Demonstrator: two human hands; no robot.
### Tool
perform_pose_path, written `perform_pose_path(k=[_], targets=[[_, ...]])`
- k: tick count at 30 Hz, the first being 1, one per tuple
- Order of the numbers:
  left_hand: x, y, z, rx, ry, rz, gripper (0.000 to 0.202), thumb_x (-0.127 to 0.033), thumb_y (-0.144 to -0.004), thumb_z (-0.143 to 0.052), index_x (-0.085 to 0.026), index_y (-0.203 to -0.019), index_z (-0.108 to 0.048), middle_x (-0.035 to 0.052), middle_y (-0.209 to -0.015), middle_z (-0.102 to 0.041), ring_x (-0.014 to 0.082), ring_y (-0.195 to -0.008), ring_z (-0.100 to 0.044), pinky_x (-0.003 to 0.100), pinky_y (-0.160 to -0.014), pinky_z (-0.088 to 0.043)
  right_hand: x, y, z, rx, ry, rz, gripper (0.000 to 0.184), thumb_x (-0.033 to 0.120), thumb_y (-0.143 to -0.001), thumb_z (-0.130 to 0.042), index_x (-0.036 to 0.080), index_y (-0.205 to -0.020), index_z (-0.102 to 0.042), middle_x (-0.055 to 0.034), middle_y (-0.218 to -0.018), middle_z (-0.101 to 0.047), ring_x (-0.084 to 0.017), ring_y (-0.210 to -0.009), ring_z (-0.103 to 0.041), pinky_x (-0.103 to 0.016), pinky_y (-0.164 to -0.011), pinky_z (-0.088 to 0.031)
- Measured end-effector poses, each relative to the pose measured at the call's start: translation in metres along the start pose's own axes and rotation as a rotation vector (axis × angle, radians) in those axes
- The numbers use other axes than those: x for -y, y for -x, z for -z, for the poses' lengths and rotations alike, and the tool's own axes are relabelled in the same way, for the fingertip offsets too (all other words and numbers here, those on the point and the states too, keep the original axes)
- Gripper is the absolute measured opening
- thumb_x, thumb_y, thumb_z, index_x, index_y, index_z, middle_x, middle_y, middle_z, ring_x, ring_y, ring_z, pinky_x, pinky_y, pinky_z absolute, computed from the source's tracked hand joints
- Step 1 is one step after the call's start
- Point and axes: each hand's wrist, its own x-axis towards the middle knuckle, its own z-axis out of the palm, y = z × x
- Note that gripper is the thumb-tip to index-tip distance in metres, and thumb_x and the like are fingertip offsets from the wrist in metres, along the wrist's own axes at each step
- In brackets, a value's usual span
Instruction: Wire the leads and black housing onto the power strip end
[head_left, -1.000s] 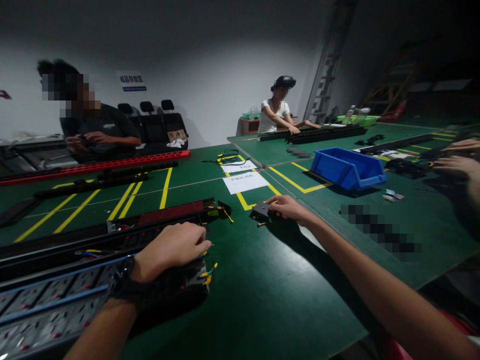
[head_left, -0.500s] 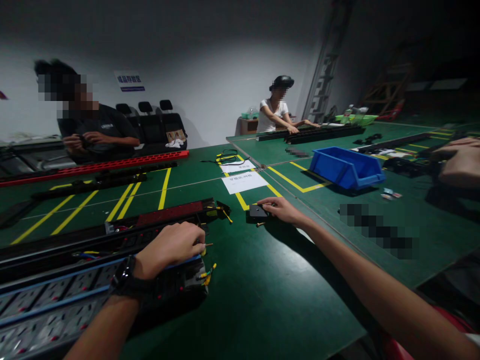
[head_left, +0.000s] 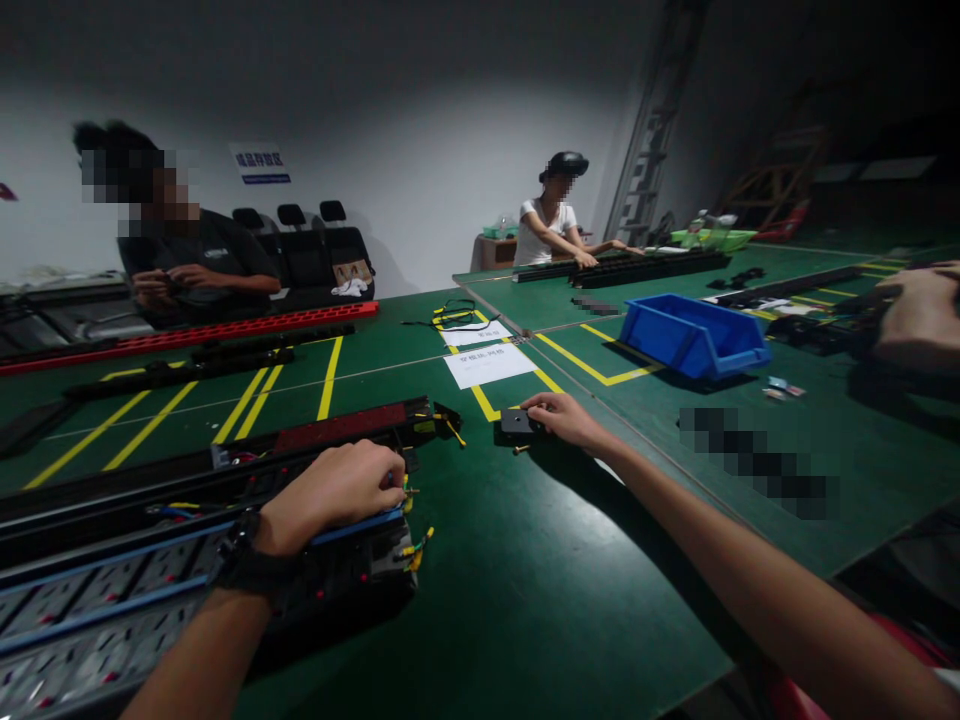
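My left hand (head_left: pixel 349 487), with a dark watch (head_left: pixel 238 540) on the wrist, rests over the end of a long black socket strip (head_left: pixel 270 470). Its fingers are curled, and what they hold, if anything, is hidden. Yellow-ended wires (head_left: pixel 415 545) stick out beside it, from the end of another strip with rows of sockets (head_left: pixel 127 635). Further right, my right hand (head_left: pixel 566 417) is closed on the right side of a small black block (head_left: pixel 516 424) with a hole in its top, lying on the table. A small brass-coloured screw (head_left: pixel 521 450) lies just in front of the block.
White paper signs (head_left: pixel 491 365) lie ahead on the green table (head_left: pixel 510 600). A blue bin (head_left: pixel 694 335) stands to the right. Across the table, one person (head_left: pixel 202 255) sits behind a red rail (head_left: pixel 187 335); another person (head_left: pixel 551 225) works farther back. Another person's hand (head_left: pixel 922 315) is at the right edge.
My left hand has shifted slightly left and up, away from the tips of the yellow-ended wires. My right hand stays on the black block, which has barely moved.
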Motion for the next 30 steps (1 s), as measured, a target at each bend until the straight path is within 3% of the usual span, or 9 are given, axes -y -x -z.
perform_pose_path(k=[11,17,21,25,30], targets=[[0.010,0.000,0.001,0.004,-0.008,-0.029,0.026,-0.034,-0.086,-0.060,-0.025,-0.096,-0.083,0.0103,-0.103,-0.081,0.0274,-0.089,-0.073,0.034,-0.070,-0.045,-0.003,-0.002,-0.002,-0.037,0.049,0.001,0.020,0.021,-0.082,-0.067,0.020,-0.092,-0.084,-0.0034,-0.070,-0.069,-0.020,-0.066,-0.057,-0.031,-0.063,-0.041],[0.012,0.005,0.007,0.050,0.031,0.020,0.021,-0.029,-0.079,-0.061,-0.023,-0.088,-0.080,0.0086,-0.093,-0.081,0.0238,-0.078,-0.070,0.032,-0.063,-0.040,-0.004,-0.001,-0.001,-0.060,0.041,-0.004,0.015,0.025,-0.081,-0.071,0.022,-0.089,-0.083,-0.0052,-0.075,-0.072,-0.022,-0.072,-0.060,-0.032,-0.064,-0.042],[0.020,0.011,0.014,0.052,0.106,0.005,0.019,-0.032,-0.078,-0.060,-0.023,-0.084,-0.076,0.0054,-0.088,-0.078,0.0203,-0.073,-0.067,0.030,-0.060,-0.037,-0.005,-0.002,-0.001,-0.170,0.043,0.000,0.011,0.028,-0.081,-0.072,0.024,-0.086,-0.081,-0.0074,-0.084,-0.074,-0.024,-0.079,-0.063,-0.033,-0.068,-0.044],[0.025,0.015,0.019,0.051,0.155,-0.018,0.020,-0.036,-0.081,-0.059,-0.022,-0.083,-0.073,0.0042,-0.083,-0.075,0.0190,-0.072,-0.065,0.030,-0.061,-0.038,-0.004,-0.002,-0.001,-0.270,0.043,-0.006,0.014,0.031,-0.084,-0.068,0.024,-0.090,-0.079,-0.0074,-0.080,-0.071,-0.025,-0.077,-0.061,-0.035,-0.068,-0.043],[0.017,0.016,0.023,-0.024,0.251,-0.128,0.025,-0.040,-0.088,-0.058,-0.020,-0.087,-0.074,0.0030,-0.082,-0.073,0.0173,-0.072,-0.062,0.029,-0.063,-0.039,0.014,0.010,-0.006,-0.398,0.197,0.170,0.019,0.032,-0.093,-0.062,0.022,-0.099,-0.076,-0.0066,-0.077,-0.062,-0.023,-0.072,-0.056,-0.038,-0.071,-0.043]])
